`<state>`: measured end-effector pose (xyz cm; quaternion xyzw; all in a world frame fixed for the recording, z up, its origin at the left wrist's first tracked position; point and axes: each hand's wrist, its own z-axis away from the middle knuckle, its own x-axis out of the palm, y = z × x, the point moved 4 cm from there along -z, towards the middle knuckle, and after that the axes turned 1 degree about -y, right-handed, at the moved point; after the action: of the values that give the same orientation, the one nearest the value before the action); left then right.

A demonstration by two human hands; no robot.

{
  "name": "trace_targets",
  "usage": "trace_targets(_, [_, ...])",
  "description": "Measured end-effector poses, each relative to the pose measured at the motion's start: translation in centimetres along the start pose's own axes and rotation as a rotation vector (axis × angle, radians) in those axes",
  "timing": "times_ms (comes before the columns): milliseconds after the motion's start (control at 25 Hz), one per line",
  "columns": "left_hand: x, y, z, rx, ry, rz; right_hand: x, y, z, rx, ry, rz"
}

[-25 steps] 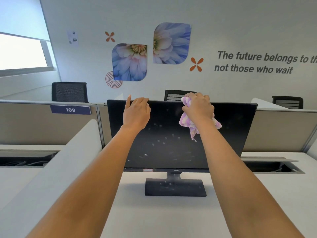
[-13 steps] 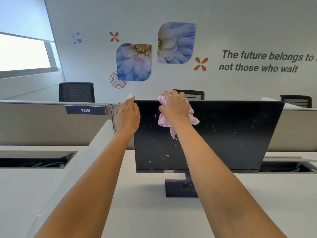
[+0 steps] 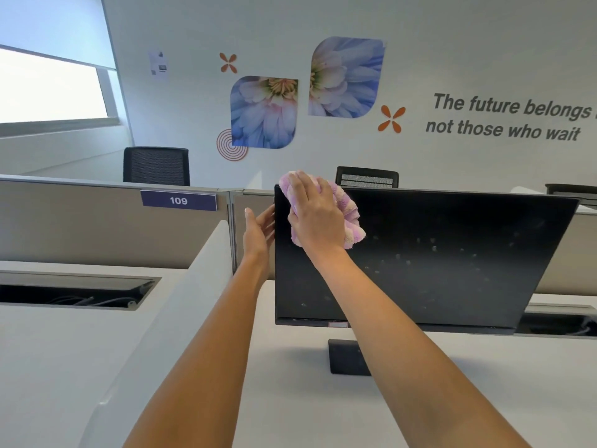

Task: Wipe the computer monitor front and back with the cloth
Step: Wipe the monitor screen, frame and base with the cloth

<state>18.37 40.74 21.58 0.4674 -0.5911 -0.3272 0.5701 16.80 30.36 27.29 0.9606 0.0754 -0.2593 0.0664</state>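
Note:
The black monitor (image 3: pixel 436 253) stands on its base (image 3: pixel 347 357) on the white desk, its dark screen dotted with pale specks. My right hand (image 3: pixel 315 215) lies flat over the bunched pink and white striped cloth (image 3: pixel 350 215) and presses it on the screen's upper left corner. My left hand (image 3: pixel 256 231) is at the monitor's left edge, about level with the right hand, fingers straight and touching the edge. The monitor's back is hidden.
A white desk (image 3: pixel 290 399) spreads below the monitor. A beige partition (image 3: pixel 97 227) with a "109" sign runs behind, and a white divider (image 3: pixel 181 302) slopes down the left. An open cable tray (image 3: pixel 64 292) lies left. Black chairs (image 3: pixel 156 166) stand beyond.
My right hand has slid the cloth left along the screen's top to its upper left corner and flattened over it. My left hand dropped from the top edge to the left edge.

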Motion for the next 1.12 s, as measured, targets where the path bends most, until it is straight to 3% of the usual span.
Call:
trace_targets(240, [0.3,-0.6,0.3,0.040,0.015,0.072,1.3,0.5,2.1,-0.221,-0.015,0.050])
trace_targets(520, [0.2,-0.8,0.3,0.047,-0.027,0.058,3.6,2.6,8.5,-0.602,-0.086,0.304])
trace_targets(680, [0.4,-0.8,0.3,0.046,-0.007,0.061,1.3,4.6,4.0,-0.422,0.073,0.343])
trace_targets(800, [0.5,-0.9,0.4,0.052,0.005,0.065,0.2,4.5,1.6,-0.263,0.097,0.278])
trace_targets(880, [0.3,-1.0,0.4,0.057,0.009,0.073,0.9,3.1,2.7,-0.258,0.093,0.270])
trace_targets(1120, [-0.1,-0.9,0.5,0.042,-0.046,0.044,4.4,1.7,10.1,-0.701,-0.095,0.255])
